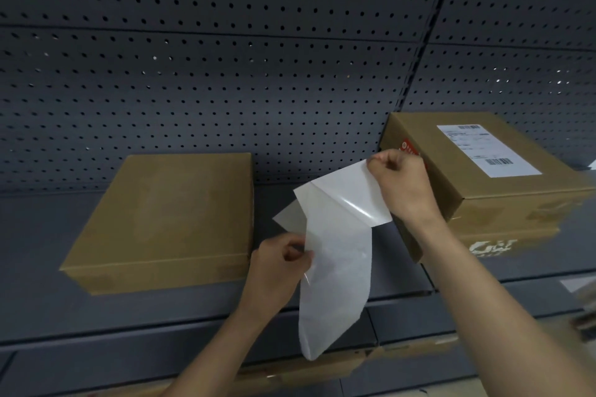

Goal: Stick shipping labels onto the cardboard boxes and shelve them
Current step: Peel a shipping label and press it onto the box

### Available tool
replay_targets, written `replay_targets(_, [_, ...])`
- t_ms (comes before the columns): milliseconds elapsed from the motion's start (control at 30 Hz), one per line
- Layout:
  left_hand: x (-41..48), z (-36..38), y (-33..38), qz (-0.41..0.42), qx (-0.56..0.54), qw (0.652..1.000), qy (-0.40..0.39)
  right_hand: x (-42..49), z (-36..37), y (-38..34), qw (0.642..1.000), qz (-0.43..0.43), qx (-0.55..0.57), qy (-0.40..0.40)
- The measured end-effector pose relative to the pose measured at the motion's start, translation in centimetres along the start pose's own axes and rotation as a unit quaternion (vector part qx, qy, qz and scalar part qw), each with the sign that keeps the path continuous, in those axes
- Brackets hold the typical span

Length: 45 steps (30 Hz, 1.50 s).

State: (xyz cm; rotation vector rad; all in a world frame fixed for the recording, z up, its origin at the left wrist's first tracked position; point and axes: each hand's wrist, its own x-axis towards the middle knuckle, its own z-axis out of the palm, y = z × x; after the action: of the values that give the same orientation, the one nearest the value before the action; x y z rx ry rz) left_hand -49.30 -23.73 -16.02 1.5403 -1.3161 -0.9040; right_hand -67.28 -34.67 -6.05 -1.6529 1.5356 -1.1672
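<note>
A plain cardboard box [167, 219] with no label lies flat on the grey shelf [38, 235] at the left. At the right, a second cardboard box [477, 171] carries a white shipping label [483, 150] on its top and rests on another box [503, 242]. Between the boxes, my right hand [403, 184] pinches the top corner of a white label sheet [348, 200]. My left hand [277, 271] grips the glossy backing strip [335, 287], which hangs down, partly peeled away from the sheet.
A dark perforated back panel [225, 74] rises behind the shelf, with a vertical upright [429, 35] between the two bays. Below the shelf's front edge, tops of more cardboard boxes [322, 367] show on a lower level.
</note>
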Motion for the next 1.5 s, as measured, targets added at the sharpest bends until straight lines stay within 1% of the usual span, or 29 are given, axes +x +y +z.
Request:
replay_targets(233, [-0.9, -0.5, -0.3, -0.002, 0.058, 0.998, -0.034, -0.4, -0.9, -0.7, 0.995, -0.041, -0.088, 0.036])
replay_targets(433, [-1.2, -1.0, -0.7, -0.01, 0.08, 0.995, -0.055, 0.5, -1.7, -2.0, 0.99, -0.065, -0.11, 0.06])
replay_targets(700, [-1.4, -1.3, -1.1, -0.024, 0.103, 0.993, -0.045, 1.8, -2.7, -3.7, 0.987, -0.08, -0.101, 0.096])
replay_targets(800, [-1.5, -1.1, -1.2, -0.031, 0.103, 0.993, -0.046, 2.2, -3.3, -4.3, 0.983, -0.09, -0.1, 0.121])
replay_targets(1000, [-2.2, -0.3, -1.5, -0.051, 0.084, 0.992, -0.076, 2.2, -4.6, -5.5, 0.972, -0.114, -0.101, 0.181])
replay_targets(1233, [-2.9, 0.2, -1.1, -0.05, 0.099, 0.991, -0.077, 1.5, -5.9, -6.5, 0.955, -0.143, -0.055, 0.253])
replay_targets(1333, [-3.1, 0.1, -1.1, -0.047, 0.112, 0.989, -0.085, 1.0, -6.0, -6.6, 0.955, -0.154, -0.04, 0.249])
replay_targets(1500, [-3.7, -0.2, -0.6, -0.04, 0.128, 0.987, -0.089, -0.1, -4.3, -5.8, 0.969, -0.147, -0.016, 0.197])
